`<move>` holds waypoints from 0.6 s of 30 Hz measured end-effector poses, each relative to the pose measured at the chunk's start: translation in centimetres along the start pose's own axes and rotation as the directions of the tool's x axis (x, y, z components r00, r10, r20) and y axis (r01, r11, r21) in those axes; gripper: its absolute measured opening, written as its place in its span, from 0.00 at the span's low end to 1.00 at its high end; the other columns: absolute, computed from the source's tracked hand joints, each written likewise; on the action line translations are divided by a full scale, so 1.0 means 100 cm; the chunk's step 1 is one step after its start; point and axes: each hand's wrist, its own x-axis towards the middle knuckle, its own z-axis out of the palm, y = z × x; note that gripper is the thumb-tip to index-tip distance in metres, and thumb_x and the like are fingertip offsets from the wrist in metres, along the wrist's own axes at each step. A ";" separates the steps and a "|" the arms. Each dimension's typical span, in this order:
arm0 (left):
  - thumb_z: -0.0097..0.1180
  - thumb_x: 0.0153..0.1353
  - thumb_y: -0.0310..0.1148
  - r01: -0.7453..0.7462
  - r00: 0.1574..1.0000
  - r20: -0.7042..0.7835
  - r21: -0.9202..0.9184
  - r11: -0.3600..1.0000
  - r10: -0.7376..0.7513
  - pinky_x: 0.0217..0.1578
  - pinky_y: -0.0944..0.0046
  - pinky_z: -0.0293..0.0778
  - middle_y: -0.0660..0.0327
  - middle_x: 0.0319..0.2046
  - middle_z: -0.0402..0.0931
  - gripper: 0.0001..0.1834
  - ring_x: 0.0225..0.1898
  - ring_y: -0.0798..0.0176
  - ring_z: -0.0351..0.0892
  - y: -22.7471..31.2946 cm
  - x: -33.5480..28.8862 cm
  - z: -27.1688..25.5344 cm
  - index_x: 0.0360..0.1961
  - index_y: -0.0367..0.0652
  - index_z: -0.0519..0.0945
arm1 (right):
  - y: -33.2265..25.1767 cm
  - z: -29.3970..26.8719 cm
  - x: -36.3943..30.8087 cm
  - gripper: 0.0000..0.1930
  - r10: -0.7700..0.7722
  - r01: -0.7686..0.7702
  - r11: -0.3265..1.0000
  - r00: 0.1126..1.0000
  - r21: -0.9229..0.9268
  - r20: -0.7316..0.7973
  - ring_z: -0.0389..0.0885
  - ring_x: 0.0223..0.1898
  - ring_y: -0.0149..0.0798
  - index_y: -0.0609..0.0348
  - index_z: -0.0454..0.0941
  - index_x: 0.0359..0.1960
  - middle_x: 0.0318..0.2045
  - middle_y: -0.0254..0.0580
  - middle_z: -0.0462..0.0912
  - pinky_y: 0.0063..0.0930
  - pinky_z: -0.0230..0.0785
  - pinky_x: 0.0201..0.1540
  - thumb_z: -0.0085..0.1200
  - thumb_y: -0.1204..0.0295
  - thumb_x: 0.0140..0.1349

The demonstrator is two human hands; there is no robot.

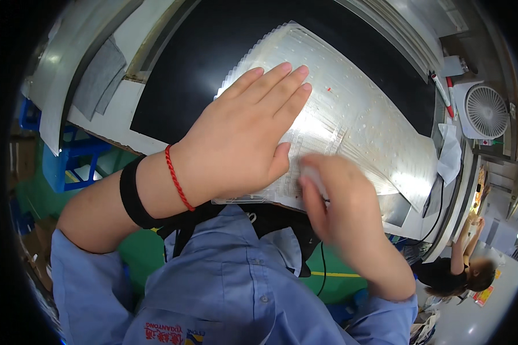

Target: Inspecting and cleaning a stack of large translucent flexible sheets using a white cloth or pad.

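A clear, shiny plastic sheet [368,109] with a fine grid pattern and one scalloped edge lies across a black mat [195,75]. My left hand [242,132] rests flat on its near left part, fingers stretched out and slightly apart. Close beside its thumb, my right hand [342,192] is low over the sheet's near edge, smeared by motion. Its thumb and fingers pinch a small whitish piece [315,178], mostly hidden, whose kind I cannot make out. A tiny red mark [329,89] shows on the sheet.
A white fan [486,112] stands at the right, near red and white marker pens [443,95] and a crumpled white tissue [449,152]. Grey cloth [101,77] lies at the left. A blue stool [75,158] is below the bench. Another person [457,273] is far right.
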 end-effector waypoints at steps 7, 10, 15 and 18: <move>0.53 0.53 0.31 -0.009 1.000 -0.008 0.024 1.000 0.009 0.69 0.46 0.55 0.44 0.69 0.59 0.38 0.70 0.43 0.58 0.001 0.000 -0.001 0.67 0.31 0.62 | 0.013 0.007 0.030 0.09 0.069 -0.086 0.991 0.984 -0.103 -0.165 0.78 0.32 0.60 0.65 0.76 0.42 0.30 0.57 0.79 0.49 0.70 0.36 0.55 0.76 0.61; 0.53 0.53 0.31 0.000 1.000 -0.011 0.000 1.000 0.000 0.69 0.46 0.55 0.44 0.69 0.59 0.37 0.70 0.43 0.58 0.000 0.000 0.002 0.67 0.31 0.63 | 0.000 -0.006 0.004 0.10 0.051 -0.051 0.999 0.999 0.009 -0.008 0.81 0.35 0.58 0.64 0.78 0.43 0.33 0.55 0.81 0.45 0.73 0.39 0.56 0.77 0.61; 0.53 0.53 0.31 -0.028 0.999 -0.026 0.031 0.999 0.028 0.69 0.46 0.55 0.44 0.69 0.59 0.37 0.70 0.43 0.58 0.003 0.000 -0.001 0.66 0.31 0.63 | 0.028 -0.001 0.046 0.11 0.086 -0.093 0.995 0.982 -0.031 -0.171 0.80 0.35 0.60 0.67 0.76 0.44 0.35 0.60 0.80 0.48 0.72 0.39 0.55 0.77 0.60; 0.53 0.53 0.31 0.003 1.000 -0.015 0.005 1.000 -0.003 0.69 0.46 0.55 0.44 0.69 0.59 0.38 0.70 0.43 0.58 0.001 -0.001 0.001 0.66 0.31 0.63 | -0.003 -0.002 0.010 0.10 0.068 -0.068 0.997 0.998 -0.042 0.006 0.81 0.37 0.61 0.67 0.77 0.43 0.37 0.60 0.81 0.47 0.73 0.40 0.56 0.76 0.61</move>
